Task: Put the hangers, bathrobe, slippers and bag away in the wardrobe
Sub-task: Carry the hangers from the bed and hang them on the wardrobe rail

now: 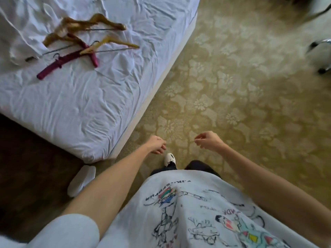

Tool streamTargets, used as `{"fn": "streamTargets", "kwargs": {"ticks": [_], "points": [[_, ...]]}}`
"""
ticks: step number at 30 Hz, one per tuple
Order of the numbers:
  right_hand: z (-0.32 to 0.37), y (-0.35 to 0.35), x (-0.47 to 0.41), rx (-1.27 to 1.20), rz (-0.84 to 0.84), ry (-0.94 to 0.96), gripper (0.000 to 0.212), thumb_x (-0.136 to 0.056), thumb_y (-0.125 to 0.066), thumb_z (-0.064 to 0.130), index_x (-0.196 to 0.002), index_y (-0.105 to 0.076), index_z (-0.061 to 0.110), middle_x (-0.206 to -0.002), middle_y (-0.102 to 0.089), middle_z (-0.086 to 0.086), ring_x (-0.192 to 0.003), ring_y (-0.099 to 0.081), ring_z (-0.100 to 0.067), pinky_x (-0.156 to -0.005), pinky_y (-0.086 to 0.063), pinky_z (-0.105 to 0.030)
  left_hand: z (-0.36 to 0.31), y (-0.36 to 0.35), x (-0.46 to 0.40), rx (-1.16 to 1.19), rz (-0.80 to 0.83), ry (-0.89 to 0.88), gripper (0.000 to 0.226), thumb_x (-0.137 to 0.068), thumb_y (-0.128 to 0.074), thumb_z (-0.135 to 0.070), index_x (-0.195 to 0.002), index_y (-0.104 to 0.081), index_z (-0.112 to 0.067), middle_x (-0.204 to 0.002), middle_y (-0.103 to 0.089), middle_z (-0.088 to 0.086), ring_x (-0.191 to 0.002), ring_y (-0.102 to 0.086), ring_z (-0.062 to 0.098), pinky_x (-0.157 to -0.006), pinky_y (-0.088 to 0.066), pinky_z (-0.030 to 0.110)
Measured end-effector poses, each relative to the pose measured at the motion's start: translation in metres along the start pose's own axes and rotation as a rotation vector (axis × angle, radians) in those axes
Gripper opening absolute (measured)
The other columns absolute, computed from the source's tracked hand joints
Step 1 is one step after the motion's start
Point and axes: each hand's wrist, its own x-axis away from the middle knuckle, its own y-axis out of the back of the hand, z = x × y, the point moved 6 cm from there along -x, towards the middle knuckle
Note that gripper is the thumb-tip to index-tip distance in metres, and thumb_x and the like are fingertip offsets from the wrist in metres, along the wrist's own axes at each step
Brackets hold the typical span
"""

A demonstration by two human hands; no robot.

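Observation:
Several hangers lie in a loose pile on the white bed [75,104] at the upper left: wooden ones [93,24] and a maroon padded one [66,59]. White cloth [19,34], possibly the bathrobe, is bunched at the bed's far left edge. A white slipper [81,180] lies on the dark floor by the bed's near corner. My left hand [157,144] and my right hand [208,140] hang in front of me over the carpet, fingers loosely curled, holding nothing. The bag and the wardrobe are out of view.
Patterned yellow-green carpet [232,95] covers the floor to the right of the bed. A chair base with castors [320,56] stands at the far right. My white shoe [169,158] shows below my hands.

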Motion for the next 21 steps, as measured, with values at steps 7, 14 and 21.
{"fn": "streamTargets", "kwargs": {"ticks": [7, 14, 21], "points": [[-0.007, 0.113, -0.082, -0.043, -0.08, -0.139, 0.015, -0.093, -0.064, 0.022, -0.099, -0.075, 0.012, -0.087, -0.075, -0.003, -0.073, -0.068, -0.015, -0.065, -0.053, -0.025, -0.176, 0.031, -0.071, 0.081, 0.016, -0.188, 0.014, -0.103, -0.053, -0.012, -0.099, -0.064, -0.003, -0.074, -0.065, 0.007, -0.051, -0.056, 0.012, -0.043, -0.044, 0.02], [-0.005, 0.215, -0.201, -0.116, -0.101, -0.243, 0.016, -0.094, -0.064, 0.022, -0.095, -0.074, 0.009, -0.088, -0.076, -0.007, -0.082, -0.073, -0.023, -0.071, -0.059, -0.034, -0.337, 0.076, -0.171, 0.148, -0.046, -0.266, 0.014, -0.102, -0.052, -0.005, -0.099, -0.064, 0.0, -0.07, -0.062, 0.009, -0.036, -0.052, 0.004, -0.037, -0.041, 0.016], [0.118, 0.327, -0.336, -0.074, -0.028, -0.115, 0.018, -0.097, -0.062, 0.02, -0.108, -0.072, 0.009, -0.091, -0.074, -0.005, -0.078, -0.068, -0.016, -0.07, -0.057, -0.028, -0.446, 0.165, -0.251, 0.069, -0.144, -0.209, 0.019, -0.101, -0.054, -0.014, -0.097, -0.071, -0.007, -0.08, -0.07, 0.006, -0.056, -0.06, 0.013, -0.047, -0.048, 0.019]]}}
